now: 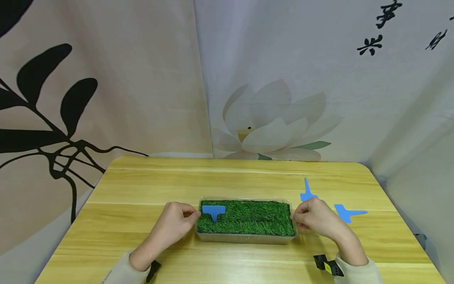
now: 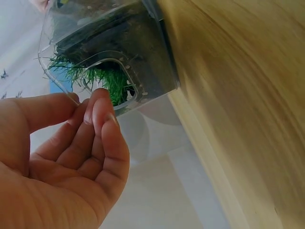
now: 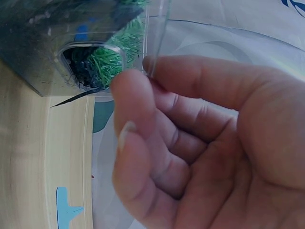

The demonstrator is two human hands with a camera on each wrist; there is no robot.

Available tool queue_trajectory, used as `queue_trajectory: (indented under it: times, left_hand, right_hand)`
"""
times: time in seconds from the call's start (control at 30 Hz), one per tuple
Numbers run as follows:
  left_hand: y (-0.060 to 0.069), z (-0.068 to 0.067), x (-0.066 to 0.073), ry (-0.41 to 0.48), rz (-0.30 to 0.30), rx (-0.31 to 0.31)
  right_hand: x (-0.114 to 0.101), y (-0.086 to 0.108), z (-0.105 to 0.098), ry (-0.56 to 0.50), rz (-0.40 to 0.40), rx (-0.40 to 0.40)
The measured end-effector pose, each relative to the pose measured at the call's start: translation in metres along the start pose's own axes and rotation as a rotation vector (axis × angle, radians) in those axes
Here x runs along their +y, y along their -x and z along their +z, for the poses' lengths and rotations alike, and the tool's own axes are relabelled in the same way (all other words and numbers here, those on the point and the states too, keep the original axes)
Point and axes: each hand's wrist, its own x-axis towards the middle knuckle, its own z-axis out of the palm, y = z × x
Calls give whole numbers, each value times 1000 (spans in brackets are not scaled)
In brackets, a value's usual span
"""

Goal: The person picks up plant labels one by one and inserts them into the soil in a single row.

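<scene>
A clear plastic box (image 1: 244, 238) stands on the table, with green artificial grass (image 1: 255, 225) filling its top. Upright in the grass near the left end is a blue T-shaped plant label (image 1: 214, 210). My left hand (image 1: 175, 223) pinches the left end's rim between thumb and fingertips; the left wrist view shows a rounded opening in that end wall, with grass (image 2: 112, 83) inside. At the other end, my right hand (image 1: 317, 218) pinches the rim likewise. A thin dark strand (image 3: 78, 97) pokes from the opening there.
Two more blue T-shaped labels lie flat to the right: one label (image 1: 307, 193) behind my right hand, another label (image 1: 345, 213) beside it. The wooden table (image 1: 152, 185) ends at a printed curtain (image 1: 159, 79) along the back.
</scene>
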Motion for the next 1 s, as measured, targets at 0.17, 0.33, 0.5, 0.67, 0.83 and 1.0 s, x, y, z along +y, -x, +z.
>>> queue_trajectory:
  times: [0.17,0.33,0.5,0.67,0.83,1.0]
  left_hand:
    - [0,-1,3,-12,5,-11]
    - [0,-1,5,-10,0,1]
    - [1,-1,5,1,6,11]
    - [1,-1,3,6,-11,7]
    - [1,0,0,-1,-14,12]
    - [1,-2,-1,4,-13,2]
  right_hand:
    - [-1,2,-1,-2,23,-5]
    - [-1,3,-2,9,14,3]
    - [-2,4,-6,60,-10,49]
    - [0,6,-11,75,-6,118]
    - [8,8,-16,177,-47,233]
    - [24,11,-22,327,-139,367]
